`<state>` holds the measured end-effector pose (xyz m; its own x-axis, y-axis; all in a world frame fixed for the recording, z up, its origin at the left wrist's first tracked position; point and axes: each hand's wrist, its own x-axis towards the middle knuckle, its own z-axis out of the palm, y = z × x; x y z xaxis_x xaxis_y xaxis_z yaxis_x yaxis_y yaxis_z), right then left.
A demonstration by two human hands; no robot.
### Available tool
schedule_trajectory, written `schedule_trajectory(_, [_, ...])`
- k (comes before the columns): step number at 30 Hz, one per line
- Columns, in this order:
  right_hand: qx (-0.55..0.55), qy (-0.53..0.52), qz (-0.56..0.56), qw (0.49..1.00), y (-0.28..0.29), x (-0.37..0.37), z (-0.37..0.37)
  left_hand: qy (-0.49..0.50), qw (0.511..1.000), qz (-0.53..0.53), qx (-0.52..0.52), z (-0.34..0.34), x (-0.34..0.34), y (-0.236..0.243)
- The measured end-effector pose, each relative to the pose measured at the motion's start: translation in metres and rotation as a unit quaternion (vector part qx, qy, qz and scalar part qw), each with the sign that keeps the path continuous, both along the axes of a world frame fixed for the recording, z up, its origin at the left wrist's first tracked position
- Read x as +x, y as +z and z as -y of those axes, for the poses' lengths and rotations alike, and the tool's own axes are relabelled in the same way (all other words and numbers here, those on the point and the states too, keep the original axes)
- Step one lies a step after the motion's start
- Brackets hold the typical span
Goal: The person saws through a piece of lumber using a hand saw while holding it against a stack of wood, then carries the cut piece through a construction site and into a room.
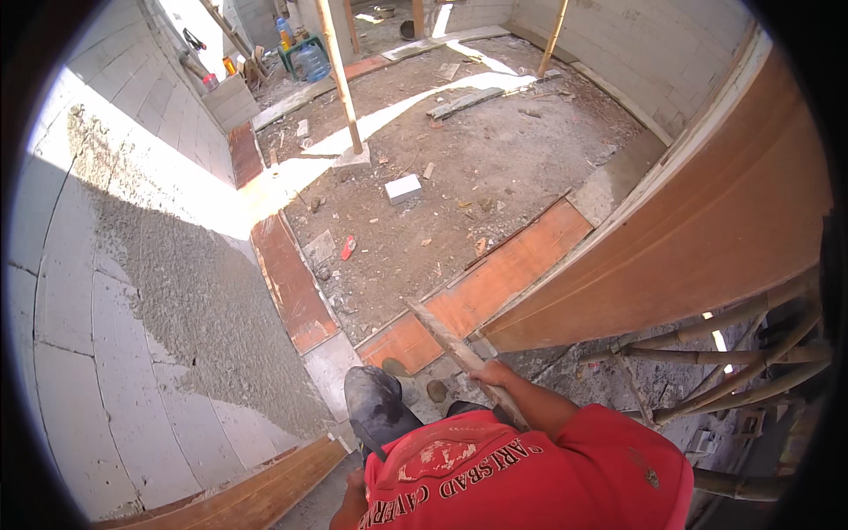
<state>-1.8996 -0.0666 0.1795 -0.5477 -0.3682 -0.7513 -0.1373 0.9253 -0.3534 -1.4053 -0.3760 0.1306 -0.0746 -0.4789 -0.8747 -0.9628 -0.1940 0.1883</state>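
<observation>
My right hand is wrapped round a long wooden batten. The batten slants across the lower middle; one end is over the orange-brown plywood strip and the other passes beside my red shirt. My left hand hangs low by my side near the bottom of the picture, its fingers mostly hidden. To the left, wet grey mortar covers part of the pale block wall. My knee shows in dark, stained trousers.
Bamboo poles rise from the rubble-strewn ground. A white block and a red scrap lie there. A large plywood panel stands at right above bamboo scaffolding. Water bottles stand at the far left.
</observation>
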Motion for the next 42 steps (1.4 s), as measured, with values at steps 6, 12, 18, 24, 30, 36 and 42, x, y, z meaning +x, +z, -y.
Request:
schedule_trajectory(6, [0.015, 0.056, -0.018, 0.998, -0.071, -0.074, 0.092, -0.104, 0.994, -0.013, 0.017, 0.111, -0.113, -0.018])
schedule_trajectory(12, [0.056, 0.071, 0.006, 0.996, -0.076, -0.167, 0.202, -0.131, 0.989, -0.061, 0.02, 0.281, -0.264, -0.075])
schedule_trajectory(18, [0.157, 0.084, 0.027, 0.984, 0.025, -0.288, 0.334, 0.108, 0.985, -0.124, -0.055, 0.474, -0.413, -0.074])
schedule_trajectory(24, [0.126, 0.118, -0.031, 0.985, 0.088, -0.377, 0.433, 0.012, 0.981, -0.19, -0.04, 0.649, -0.606, 0.075])
schedule_trajectory(30, [0.076, 0.171, -0.05, 0.981, 0.088, -0.489, 0.559, -0.016, 0.954, -0.199, -0.223, 0.762, -0.723, 0.087])
schedule_trajectory(36, [0.035, 0.068, 0.043, 0.996, 0.094, -0.611, 0.729, -0.046, 0.968, -0.121, -0.214, 0.875, -0.742, 0.009])
schedule_trajectory(42, [-0.015, -0.053, 0.062, 0.997, -0.007, -0.756, 0.818, -0.004, 0.995, -0.019, -0.102, 0.896, -0.752, -0.011])
